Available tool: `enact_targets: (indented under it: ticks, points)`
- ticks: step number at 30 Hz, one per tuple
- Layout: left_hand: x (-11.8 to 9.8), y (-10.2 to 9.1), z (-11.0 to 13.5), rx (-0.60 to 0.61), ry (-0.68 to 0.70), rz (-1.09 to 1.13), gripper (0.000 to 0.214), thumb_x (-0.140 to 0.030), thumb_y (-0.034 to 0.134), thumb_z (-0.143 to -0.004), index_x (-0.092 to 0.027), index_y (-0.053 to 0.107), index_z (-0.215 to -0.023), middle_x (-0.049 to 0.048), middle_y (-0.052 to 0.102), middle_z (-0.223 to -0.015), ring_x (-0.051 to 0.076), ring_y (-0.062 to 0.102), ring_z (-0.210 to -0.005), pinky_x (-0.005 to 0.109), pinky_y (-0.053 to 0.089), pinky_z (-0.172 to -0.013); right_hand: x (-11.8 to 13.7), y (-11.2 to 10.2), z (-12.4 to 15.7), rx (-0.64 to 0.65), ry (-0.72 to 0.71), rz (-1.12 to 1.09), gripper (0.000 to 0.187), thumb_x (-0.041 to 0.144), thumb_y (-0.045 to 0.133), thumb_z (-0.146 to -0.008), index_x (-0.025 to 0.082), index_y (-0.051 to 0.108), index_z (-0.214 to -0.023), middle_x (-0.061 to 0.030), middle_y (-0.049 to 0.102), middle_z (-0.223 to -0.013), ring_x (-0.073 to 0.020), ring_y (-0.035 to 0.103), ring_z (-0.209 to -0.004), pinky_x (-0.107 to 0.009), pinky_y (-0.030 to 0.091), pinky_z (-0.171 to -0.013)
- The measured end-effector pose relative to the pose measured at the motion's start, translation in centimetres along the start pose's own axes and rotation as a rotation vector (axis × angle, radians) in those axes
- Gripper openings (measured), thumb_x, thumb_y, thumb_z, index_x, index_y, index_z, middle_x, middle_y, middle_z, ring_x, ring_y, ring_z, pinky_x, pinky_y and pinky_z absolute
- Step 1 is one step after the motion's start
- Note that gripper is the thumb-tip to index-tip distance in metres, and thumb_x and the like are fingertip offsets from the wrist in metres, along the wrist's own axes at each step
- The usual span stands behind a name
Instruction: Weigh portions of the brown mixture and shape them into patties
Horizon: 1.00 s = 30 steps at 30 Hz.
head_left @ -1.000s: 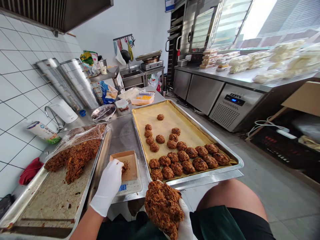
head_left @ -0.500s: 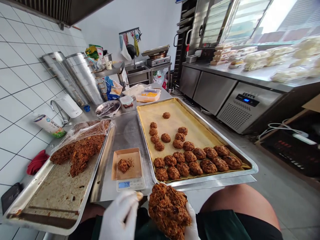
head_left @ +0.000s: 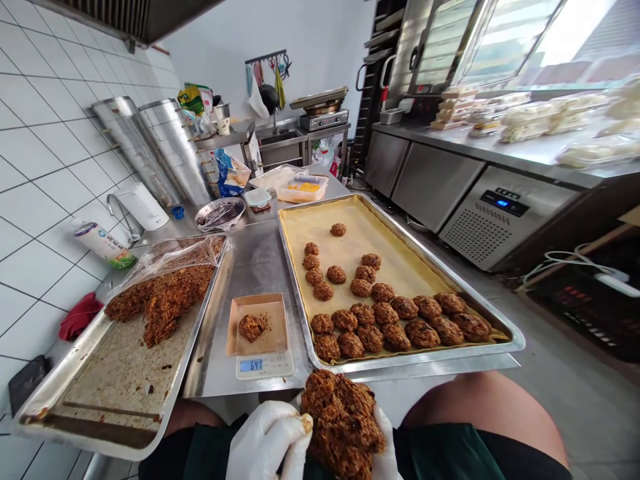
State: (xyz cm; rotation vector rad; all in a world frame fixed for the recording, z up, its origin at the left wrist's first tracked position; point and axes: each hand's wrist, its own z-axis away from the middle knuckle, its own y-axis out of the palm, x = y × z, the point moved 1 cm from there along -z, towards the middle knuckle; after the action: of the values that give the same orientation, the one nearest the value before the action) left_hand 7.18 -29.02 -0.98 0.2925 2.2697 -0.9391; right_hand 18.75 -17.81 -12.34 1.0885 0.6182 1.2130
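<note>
My right hand (head_left: 386,445), in a white glove, is wrapped round a large lump of brown shredded mixture (head_left: 343,427) at the bottom of the view. Just left of the lump is my gloved left hand (head_left: 270,443), its fingers curled and pressed together. A fingertip is stained yellowish; whatever the fingers hold is hidden. Ahead, a small portion of the same mixture (head_left: 251,327) sits in a brown paper tray (head_left: 275,340) on a digital scale (head_left: 277,365), whose display seems to read 64.1. Several shaped balls (head_left: 373,338) lie on a lined baking tray (head_left: 400,240).
At left, a metal tray (head_left: 107,393) carries a heap of mixture (head_left: 175,293) partly under plastic film. Behind stand a film-covered bowl (head_left: 220,215) and a plastic box (head_left: 303,190). A steel counter (head_left: 465,143) with packed boxes runs along the right.
My left hand has moved right, from in front of the scale to beside the lump. The display went from about 77.4 to 64.1. The view has shifted slightly.
</note>
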Motion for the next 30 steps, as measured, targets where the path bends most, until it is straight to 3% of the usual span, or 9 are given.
enact_targets:
  ticks: [4,8,13,17,20,25,30]
  points:
    - [0.7,-1.1,-1.1,0.024,-0.009,-0.073,0.026,-0.011,0.057,-0.092,-0.027,0.071,-0.108,0.0037,0.076,-0.104,0.018,0.074,-0.094,0.024,0.058,-0.087,0.4,0.5,0.5,0.020,0.006,0.035,0.066,0.076,0.073,-0.060,0.022,0.081,-0.098,-0.0133,0.081,-0.102,-0.0392,0.065,-0.120,-0.060,0.034,-0.115]
    - [1.2,-1.7,-3.1,0.220,-0.093,-0.075,0.023,-0.019,0.063,-0.091,-0.027,0.073,-0.109,0.0031,0.077,-0.111,0.019,0.074,-0.101,0.024,0.060,-0.088,0.6,2.0,0.9,0.052,-0.038,0.123,0.064,0.075,0.071,-0.060,0.025,0.079,-0.100,-0.0122,0.080,-0.106,-0.0402,0.062,-0.123,-0.060,0.033,-0.115]
    - [0.7,-2.1,-4.9,0.491,-0.273,0.056,0.028,-0.017,0.065,-0.088,-0.030,0.073,-0.110,0.0008,0.075,-0.116,0.019,0.070,-0.107,0.027,0.056,-0.095,0.8,3.9,1.6,0.083,-0.063,0.145,0.070,0.073,0.071,-0.058,0.030,0.073,-0.114,-0.0108,0.075,-0.121,-0.0414,0.057,-0.129,-0.060,0.034,-0.115]
    - [0.5,-2.8,-5.6,0.606,-0.347,0.091,0.030,-0.015,0.065,-0.083,-0.031,0.073,-0.107,-0.0009,0.075,-0.114,0.020,0.068,-0.107,0.028,0.052,-0.096,0.7,4.9,2.2,0.105,-0.044,0.160,0.070,0.073,0.070,-0.060,0.030,0.072,-0.115,-0.0113,0.074,-0.122,-0.0414,0.058,-0.127,-0.060,0.033,-0.115]
    - [0.3,-2.7,-5.7,0.620,-0.386,0.055,0.024,-0.013,0.063,-0.080,-0.027,0.072,-0.097,-0.0003,0.076,-0.098,0.020,0.069,-0.093,0.027,0.052,-0.084,0.6,5.4,2.3,0.117,-0.026,0.170,0.071,0.074,0.071,-0.060,0.030,0.071,-0.116,-0.0101,0.074,-0.120,-0.0398,0.060,-0.125,-0.059,0.034,-0.115]
    - [-0.1,-1.8,-5.5,0.588,-0.334,-0.027,0.021,-0.006,0.056,-0.070,-0.022,0.066,-0.079,-0.0020,0.067,-0.074,0.016,0.060,-0.070,0.024,0.044,-0.063,0.6,5.5,2.0,0.136,0.002,0.179,0.071,0.074,0.074,-0.055,0.030,0.072,-0.111,-0.0093,0.074,-0.119,-0.0405,0.061,-0.123,-0.059,0.038,-0.112]
    - [0.3,-2.0,-5.5,0.507,-0.406,0.020,0.016,-0.008,0.056,-0.073,-0.021,0.065,-0.077,-0.0008,0.067,-0.074,0.016,0.060,-0.071,0.024,0.045,-0.065,0.7,4.8,1.7,0.150,0.038,0.151,0.075,0.072,0.075,-0.054,0.031,0.070,-0.116,-0.0093,0.073,-0.122,-0.0407,0.060,-0.125,-0.059,0.037,-0.112]
